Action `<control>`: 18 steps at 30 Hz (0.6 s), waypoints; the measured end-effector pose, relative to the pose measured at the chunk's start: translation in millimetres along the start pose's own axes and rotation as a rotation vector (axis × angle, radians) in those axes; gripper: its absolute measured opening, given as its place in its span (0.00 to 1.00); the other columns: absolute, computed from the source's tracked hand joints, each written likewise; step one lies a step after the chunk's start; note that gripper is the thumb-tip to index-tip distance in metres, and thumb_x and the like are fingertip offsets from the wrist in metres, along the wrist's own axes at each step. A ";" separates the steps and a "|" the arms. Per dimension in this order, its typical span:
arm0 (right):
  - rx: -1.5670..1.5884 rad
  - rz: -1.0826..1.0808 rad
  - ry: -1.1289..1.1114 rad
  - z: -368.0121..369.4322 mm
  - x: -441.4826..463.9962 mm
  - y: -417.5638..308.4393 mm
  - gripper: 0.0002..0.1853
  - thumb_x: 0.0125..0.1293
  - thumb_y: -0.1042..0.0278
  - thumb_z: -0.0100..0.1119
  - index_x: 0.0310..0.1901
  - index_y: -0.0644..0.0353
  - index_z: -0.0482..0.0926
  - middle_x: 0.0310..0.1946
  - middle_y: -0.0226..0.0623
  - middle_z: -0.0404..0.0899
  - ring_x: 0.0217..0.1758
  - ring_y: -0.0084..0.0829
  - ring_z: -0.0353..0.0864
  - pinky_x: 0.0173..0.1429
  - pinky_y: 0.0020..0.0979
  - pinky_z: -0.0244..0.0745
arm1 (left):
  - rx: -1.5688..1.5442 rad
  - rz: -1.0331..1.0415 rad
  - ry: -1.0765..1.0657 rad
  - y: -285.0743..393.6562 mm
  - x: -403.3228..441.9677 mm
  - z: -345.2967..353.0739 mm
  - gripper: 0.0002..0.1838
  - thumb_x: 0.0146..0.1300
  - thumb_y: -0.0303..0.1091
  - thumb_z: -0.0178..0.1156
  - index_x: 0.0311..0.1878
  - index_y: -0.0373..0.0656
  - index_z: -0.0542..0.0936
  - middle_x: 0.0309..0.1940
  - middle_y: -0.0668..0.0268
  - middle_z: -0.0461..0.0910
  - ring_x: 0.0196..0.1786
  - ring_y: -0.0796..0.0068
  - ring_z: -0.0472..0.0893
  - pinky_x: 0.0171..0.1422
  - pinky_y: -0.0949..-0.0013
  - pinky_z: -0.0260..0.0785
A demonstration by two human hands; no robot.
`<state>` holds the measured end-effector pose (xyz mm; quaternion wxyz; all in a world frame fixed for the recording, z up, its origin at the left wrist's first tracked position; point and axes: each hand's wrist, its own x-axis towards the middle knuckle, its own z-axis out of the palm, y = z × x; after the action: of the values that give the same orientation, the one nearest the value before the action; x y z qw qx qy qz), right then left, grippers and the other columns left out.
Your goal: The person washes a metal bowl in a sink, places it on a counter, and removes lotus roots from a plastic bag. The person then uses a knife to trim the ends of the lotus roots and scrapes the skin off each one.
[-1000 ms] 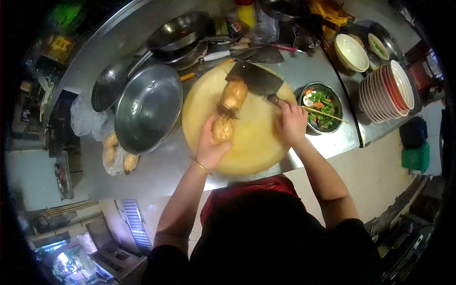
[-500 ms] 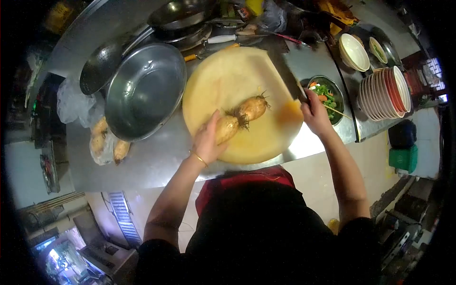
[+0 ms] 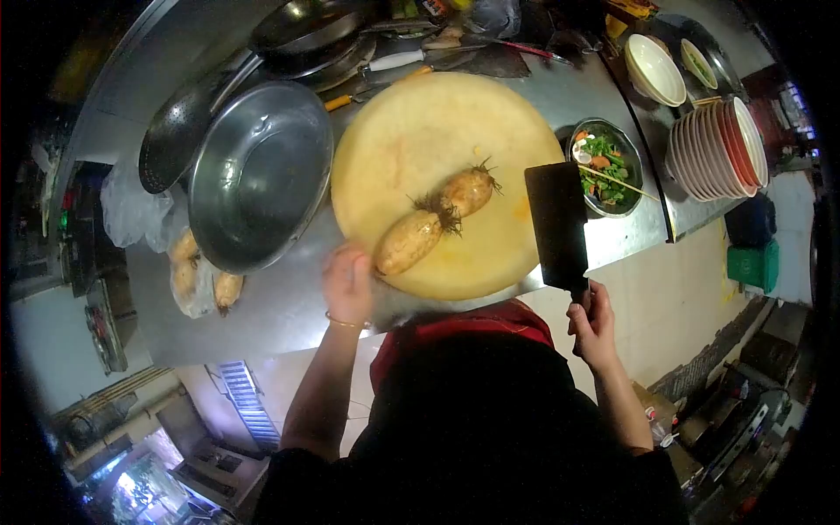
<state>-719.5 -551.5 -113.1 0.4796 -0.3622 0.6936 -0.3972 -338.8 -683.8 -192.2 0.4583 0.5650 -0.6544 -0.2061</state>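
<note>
Far left, steel table (image 3: 236, 337): clear crinkled bag (image 3: 201, 284) with tan, oblong tubers (image 3: 228, 289). Next, oval metal basin (image 3: 260, 179), smooth and shiny.

Left hand (image 3: 348, 284): blurred, holding nothing, fingers loosely curled, just beside the root's near end; contact cannot be told.

Root (image 3: 411, 241): on the round, pale yellow board (image 3: 446, 105), near its middle; two plump, tan segments joined at a dark, hairy node. Long axis slants from lower left to upper right; smooth end toward left hand, tufted end toward the vegetable bowl.

Cleaver (image 3: 558, 227): dark, rectangular blade pointing away from the body. Right hand (image 3: 595, 325): wrapped round its handle.

Right: round metal vegetable bowl (image 3: 637, 157), thin stick (image 3: 626, 185) across it; ribbed bowl stack (image 3: 707, 156) beyond.
</note>
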 end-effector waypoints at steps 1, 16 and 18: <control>0.006 -0.011 0.014 -1.4 -1.4 3.7 0.21 0.68 0.73 0.54 0.61 0.64 0.64 0.31 0.30 0.71 0.25 0.17 0.69 0.27 0.21 0.70 | -0.083 -0.170 0.013 -5.6 -7.3 -9.7 0.07 0.59 0.27 0.65 0.39 0.37 0.81 0.42 0.57 0.83 0.49 0.60 0.80 0.55 0.63 0.71; -0.709 -0.279 -0.100 6.6 -3.2 -51.3 0.20 0.64 0.69 0.60 0.56 0.59 0.67 0.37 0.46 0.83 0.35 0.50 0.83 0.41 0.44 0.79 | 0.438 0.293 -0.422 95.8 68.2 58.7 0.31 0.54 0.45 0.68 0.59 0.40 0.75 0.57 0.56 0.76 0.57 0.54 0.75 0.66 0.53 0.63; -0.750 -0.312 -0.122 10.4 -0.8 -52.2 0.20 0.65 0.68 0.59 0.56 0.57 0.68 0.40 0.45 0.83 0.36 0.50 0.83 0.39 0.44 0.79 | 0.501 0.259 -0.507 101.7 86.0 88.5 0.37 0.53 0.49 0.68 0.64 0.41 0.71 0.58 0.56 0.76 0.58 0.54 0.76 0.65 0.52 0.63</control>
<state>-703.0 -575.0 -68.2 0.2883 -0.6356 0.6975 -0.1624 -463.5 -757.4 -124.4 0.1514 0.5034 -0.8431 -0.1133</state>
